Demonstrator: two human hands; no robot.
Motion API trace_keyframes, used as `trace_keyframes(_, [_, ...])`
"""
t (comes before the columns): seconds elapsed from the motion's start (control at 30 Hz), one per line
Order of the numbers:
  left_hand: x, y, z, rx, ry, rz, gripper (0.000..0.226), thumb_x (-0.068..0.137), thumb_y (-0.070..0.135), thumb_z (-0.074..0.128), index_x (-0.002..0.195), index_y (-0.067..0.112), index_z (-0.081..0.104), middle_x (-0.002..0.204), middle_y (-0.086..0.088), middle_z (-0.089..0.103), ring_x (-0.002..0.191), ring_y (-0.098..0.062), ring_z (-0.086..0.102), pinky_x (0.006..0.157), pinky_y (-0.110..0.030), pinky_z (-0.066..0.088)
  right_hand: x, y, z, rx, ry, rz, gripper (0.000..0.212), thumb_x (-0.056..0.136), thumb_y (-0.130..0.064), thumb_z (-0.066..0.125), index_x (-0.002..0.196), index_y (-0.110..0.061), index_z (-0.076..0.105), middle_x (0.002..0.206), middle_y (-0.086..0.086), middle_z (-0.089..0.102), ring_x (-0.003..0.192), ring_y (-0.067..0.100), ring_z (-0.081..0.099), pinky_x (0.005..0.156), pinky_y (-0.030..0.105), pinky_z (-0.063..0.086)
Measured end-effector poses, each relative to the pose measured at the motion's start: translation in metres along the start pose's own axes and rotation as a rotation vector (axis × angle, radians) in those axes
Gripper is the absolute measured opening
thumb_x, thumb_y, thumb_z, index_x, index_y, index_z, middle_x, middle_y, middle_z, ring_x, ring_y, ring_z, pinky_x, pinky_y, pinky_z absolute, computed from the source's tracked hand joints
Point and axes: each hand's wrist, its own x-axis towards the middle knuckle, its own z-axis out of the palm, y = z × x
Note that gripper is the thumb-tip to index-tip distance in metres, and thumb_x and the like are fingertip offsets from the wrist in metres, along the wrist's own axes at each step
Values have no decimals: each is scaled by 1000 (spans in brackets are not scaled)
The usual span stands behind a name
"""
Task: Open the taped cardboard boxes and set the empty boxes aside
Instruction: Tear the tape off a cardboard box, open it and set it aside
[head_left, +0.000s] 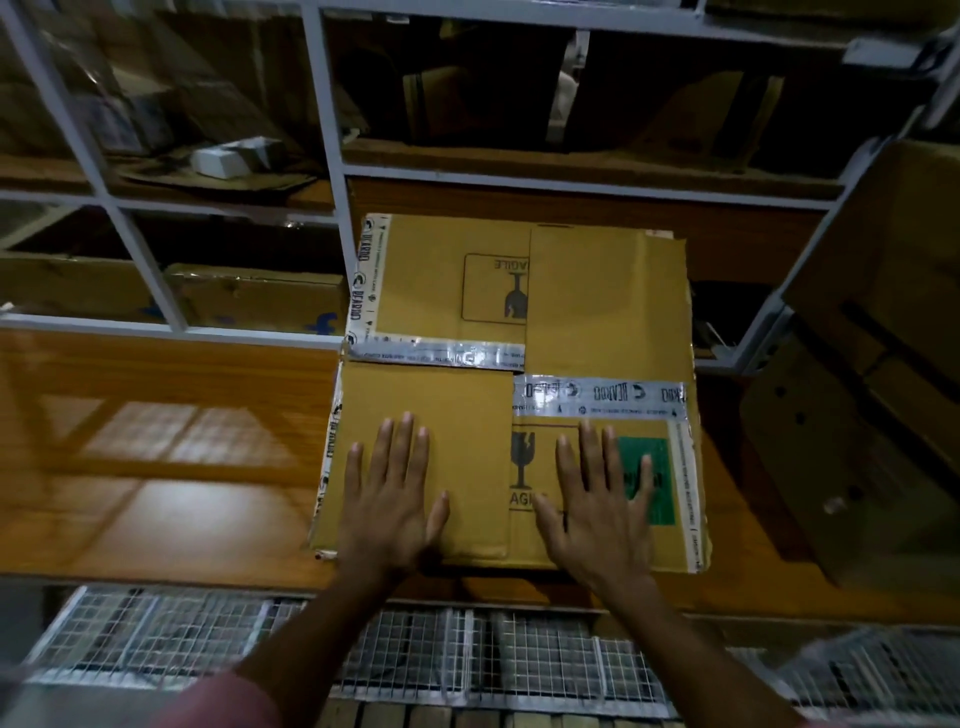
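Box (519, 364) sat on the wooden counter (156, 441), flaps interlocked, tape (597, 397) slit. Left hand (392, 493) and right hand (602, 504) lay flat on its near flaps, fingers spread straight, probably pressing them down to keep it closed.

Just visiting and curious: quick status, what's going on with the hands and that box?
Left hand and right hand open, flat on cardboard box. Flaps interlocked, printed tape on them. Nothing in the way.

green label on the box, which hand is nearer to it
Right. The right hand lies flat on the box with its fingers over the green label. The left hand lies flat on the plain flap, further left.
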Motion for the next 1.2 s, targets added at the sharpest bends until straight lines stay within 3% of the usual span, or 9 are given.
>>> trace_keyframes(0.2, [10,-9,20,18,89,4,84,97,59,31,162,8,18,171,-16,8,157,-36,10,119,-66,21,14,-2,25,0,82,-23,83,96,-67,30,160,-14,23,170,13,7,156,35,9,116,73,10])
trace_keyframes(0.4, [51,-16,54,2,148,14,81,100,59,30,162,8,18,171,-18,8,157,-38,11,120,-67,16,58,8,55,-6,184,-51,82,96,-65,34,160,-15,24,169,16,13,155,38,14,113,76,12])
trace_keyframes(0.77, [85,-33,82,3,224,42,78,101,57,30,162,10,16,171,-18,8,157,-36,8,122,-62,11,93,5,78,-10,156,-33,80,98,-66,31,160,-16,20,168,19,14,155,41,12,114,76,11])
trace_keyframes(1.03, [66,-26,76,-30,165,65,87,91,51,60,159,9,27,168,-21,17,155,-41,16,115,-68,27,71,-3,74,-25,52,-2,81,95,-60,38,158,-10,29,168,20,10,155,42,10,114,75,14])
trace_keyframes(1.1, [57,-20,68,-40,98,40,94,82,49,75,158,11,34,168,-20,20,154,-41,19,116,-63,24,64,-7,65,-26,1,14,79,96,-60,32,158,-12,30,169,20,9,155,41,8,114,74,16])
trace_keyframes(1.2, [45,-20,58,-40,-13,-5,94,80,53,77,156,15,37,169,-16,19,152,-40,22,115,-59,24,55,-12,48,-3,-66,28,76,100,-61,11,158,-17,33,169,19,8,155,41,8,114,73,19])
